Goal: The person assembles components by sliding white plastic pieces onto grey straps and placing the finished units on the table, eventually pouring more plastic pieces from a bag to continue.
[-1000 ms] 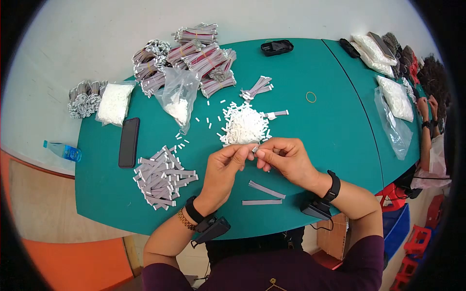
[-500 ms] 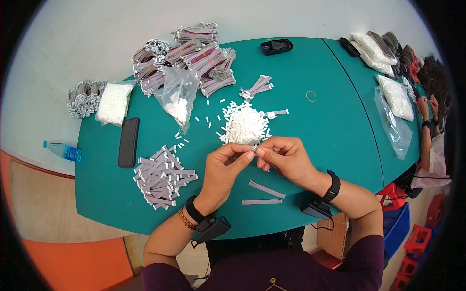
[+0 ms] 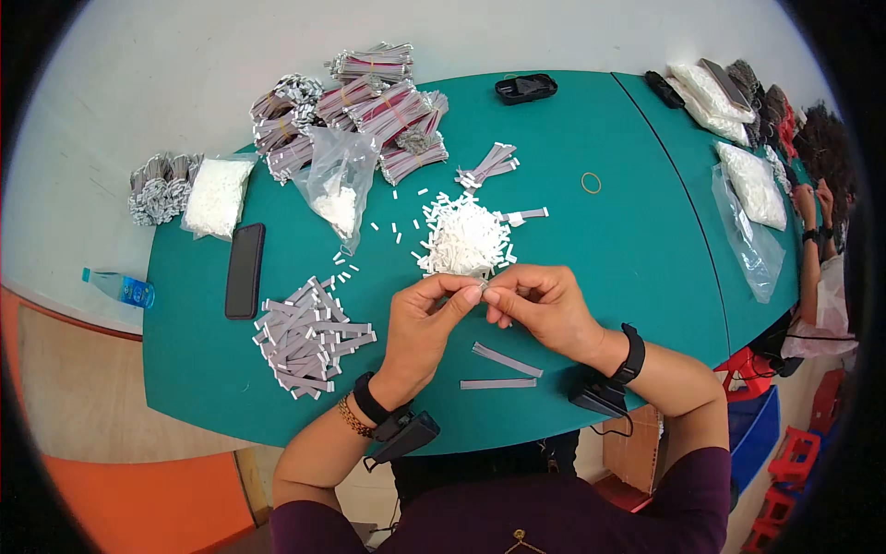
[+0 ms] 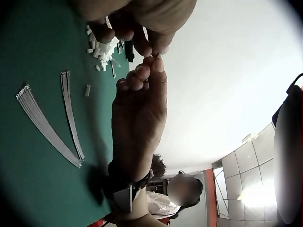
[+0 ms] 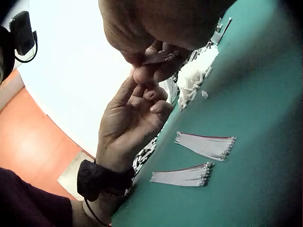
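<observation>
Both hands meet over the green table, just in front of a heap of small white plastic connector housings [image 3: 466, 238]. My left hand [image 3: 417, 325] pinches a tiny white connector housing [image 4: 160, 56] between thumb and index finger, mostly hidden by the fingertips. Against it, my right hand [image 3: 551, 312] grips a short grey ribbon cable [image 5: 158, 58], whose crimped end shows under the fingers in the right wrist view. Below the hands lie two loose grey ribbon cables, one slanted [image 3: 508, 360] and one nearly level [image 3: 498, 384].
Left of the hands lies a pile of grey cables with white ends [image 3: 314, 337], near a phone [image 3: 245, 272]. Behind are bundled cables [image 3: 388, 115], an open plastic bag [image 3: 337, 189] and a full bag [image 3: 219, 197]. Another person's hands [image 3: 812, 203] work at the far right.
The fingertips have drawn closer together around the small piece, and the right thumb has shifted slightly left. Everything on the table has stayed in place.
</observation>
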`<state>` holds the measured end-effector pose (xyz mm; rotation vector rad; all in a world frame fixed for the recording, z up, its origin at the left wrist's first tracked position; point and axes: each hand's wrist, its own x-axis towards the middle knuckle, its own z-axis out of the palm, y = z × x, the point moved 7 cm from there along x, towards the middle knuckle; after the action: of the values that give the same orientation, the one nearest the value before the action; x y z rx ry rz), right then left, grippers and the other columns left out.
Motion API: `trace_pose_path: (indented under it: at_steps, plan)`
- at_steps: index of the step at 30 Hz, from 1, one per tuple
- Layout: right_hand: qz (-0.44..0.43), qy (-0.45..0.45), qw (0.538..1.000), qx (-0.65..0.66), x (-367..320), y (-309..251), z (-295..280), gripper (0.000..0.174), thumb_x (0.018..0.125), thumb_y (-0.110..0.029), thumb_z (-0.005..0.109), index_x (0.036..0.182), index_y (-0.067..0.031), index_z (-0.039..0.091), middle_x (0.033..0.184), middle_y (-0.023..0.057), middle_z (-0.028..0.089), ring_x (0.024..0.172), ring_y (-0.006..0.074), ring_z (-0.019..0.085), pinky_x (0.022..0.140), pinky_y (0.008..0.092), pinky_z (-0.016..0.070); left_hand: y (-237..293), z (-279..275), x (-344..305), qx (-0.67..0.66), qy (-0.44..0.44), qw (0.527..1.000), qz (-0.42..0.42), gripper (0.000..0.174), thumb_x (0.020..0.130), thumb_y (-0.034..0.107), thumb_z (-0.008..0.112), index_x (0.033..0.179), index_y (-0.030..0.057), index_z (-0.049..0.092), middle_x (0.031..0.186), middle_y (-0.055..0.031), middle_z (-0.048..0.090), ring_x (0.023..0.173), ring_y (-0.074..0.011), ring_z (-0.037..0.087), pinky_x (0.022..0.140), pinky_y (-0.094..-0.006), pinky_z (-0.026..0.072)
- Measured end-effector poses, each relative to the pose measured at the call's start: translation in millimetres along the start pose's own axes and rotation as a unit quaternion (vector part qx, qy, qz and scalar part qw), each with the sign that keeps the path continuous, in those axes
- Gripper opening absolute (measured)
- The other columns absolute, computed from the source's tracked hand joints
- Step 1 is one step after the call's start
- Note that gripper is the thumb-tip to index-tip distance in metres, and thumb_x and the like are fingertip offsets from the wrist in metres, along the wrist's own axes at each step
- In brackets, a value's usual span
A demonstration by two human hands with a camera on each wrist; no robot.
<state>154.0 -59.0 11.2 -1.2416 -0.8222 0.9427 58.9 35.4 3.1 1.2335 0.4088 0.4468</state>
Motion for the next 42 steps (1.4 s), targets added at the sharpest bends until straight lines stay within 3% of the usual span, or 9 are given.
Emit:
trace_pose_path:
  at_steps: [4, 7, 19, 28, 31, 32, 35, 38, 42]
  plan:
    - [-0.007, 0.003, 1.0, -0.017, -1, -1, -2, 0.013, 0.09, -0.011, 0.059, 0.087, 0.0012, 0.063, 0.074, 0.0037, 0.063, 0.065, 0.0064, 0.056, 0.058, 0.0197, 0.0456, -3, -2, 2, -0.006, 0.0, 1.0, -0.023, 0.015, 0.084, 0.011, 0.065, 0.094, 0.0002, 0.065, 0.08, -0.0001, 0.062, 0.066, -0.0055, 0.046, 0.061, -0.0194, 0.0368]
    - [-0.004, -0.003, 0.999, -0.034, -2, 0, 1, 0.013, 0.089, -0.01, 0.059, 0.087, 0.0017, 0.063, 0.075, 0.0044, 0.063, 0.065, 0.0072, 0.056, 0.059, 0.02, 0.046, 1, -1, 0, 0.01, -0.007, 1.0, -0.007, 0.015, 0.084, 0.011, 0.066, 0.093, -0.0009, 0.066, 0.087, -0.004, 0.065, 0.08, -0.0083, 0.057, 0.074, -0.0213, 0.045]
    - [0.033, -0.024, 0.999, -0.03, 0, 5, 4, 0.011, 0.088, -0.009, 0.061, 0.087, 0.0, 0.066, 0.074, 0.0029, 0.062, 0.067, 0.0063, 0.055, 0.06, 0.0202, 0.0455, 2, -8, 1, 0.133, 0.003, 0.987, 0.088, 0.009, 0.085, 0.01, 0.066, 0.086, 0.0017, 0.067, 0.08, -0.0024, 0.063, 0.073, -0.0055, 0.056, 0.063, -0.0189, 0.0438]
    - [-0.015, -0.002, 0.998, -0.06, 0, -2, -1, 0.013, 0.088, -0.013, 0.061, 0.085, -0.0008, 0.065, 0.069, 0.0006, 0.061, 0.062, 0.0042, 0.053, 0.056, 0.0198, 0.0436, 14, -9, 4, 0.087, 0.049, 0.991, 0.093, 0.008, 0.085, 0.01, 0.065, 0.087, 0.0023, 0.067, 0.08, -0.0013, 0.062, 0.067, -0.0046, 0.053, 0.059, -0.0186, 0.0411]
    - [-0.008, 0.01, 0.998, -0.06, 2, -1, -9, 0.012, 0.087, -0.011, 0.062, 0.085, 0.0002, 0.065, 0.071, 0.002, 0.062, 0.063, 0.0053, 0.054, 0.057, 0.0195, 0.0443, 21, -24, 15, 0.235, 0.028, 0.966, 0.1, 0.009, 0.085, 0.008, 0.064, 0.088, -0.0001, 0.065, 0.081, -0.0001, 0.061, 0.074, -0.0048, 0.055, 0.067, -0.0188, 0.0422]
    - [-0.006, 0.013, 0.998, -0.061, 3, -1, -11, 0.011, 0.087, -0.01, 0.062, 0.086, 0.0007, 0.065, 0.072, 0.0027, 0.062, 0.064, 0.0058, 0.055, 0.058, 0.0194, 0.0448, 29, -22, 15, 0.353, 0.022, 0.927, 0.128, 0.007, 0.079, 0.006, 0.068, 0.085, 0.0029, 0.066, 0.076, 0.0001, 0.061, 0.069, -0.008, 0.053, 0.062, -0.0228, 0.0412]
    - [-0.01, 0.024, 0.999, -0.043, 6, -1, -15, 0.011, 0.088, -0.01, 0.061, 0.085, 0.0005, 0.065, 0.072, 0.0025, 0.063, 0.064, 0.0055, 0.055, 0.057, 0.0192, 0.0448, 37, -11, 12, 0.528, 0.011, 0.818, 0.227, 0.012, 0.071, 0.005, 0.072, 0.081, 0.0061, 0.066, 0.073, -0.0022, 0.059, 0.067, -0.0157, 0.051, 0.059, -0.0283, 0.041]
    - [-0.011, 0.023, 0.999, -0.046, 5, -3, -15, 0.012, 0.088, -0.01, 0.061, 0.085, 0.0003, 0.065, 0.072, 0.0024, 0.063, 0.064, 0.0052, 0.055, 0.057, 0.0191, 0.0448, 36, -10, 11, 0.559, 0.003, 0.804, 0.201, 0.018, 0.064, 0.005, 0.075, 0.08, 0.0087, 0.066, 0.073, -0.0036, 0.059, 0.07, -0.0218, 0.052, 0.06, -0.0314, 0.0427]
    - [-0.019, 0.025, 0.998, -0.046, 5, -2, -15, 0.013, 0.088, -0.011, 0.06, 0.084, 0.0002, 0.065, 0.069, 0.0004, 0.063, 0.063, 0.0034, 0.054, 0.056, 0.0187, 0.044, 34, -5, 9, 0.582, -0.005, 0.791, 0.189, 0.02, 0.062, 0.007, 0.077, 0.08, 0.009, 0.067, 0.073, -0.0031, 0.059, 0.07, -0.0215, 0.052, 0.061, -0.0317, 0.0432]
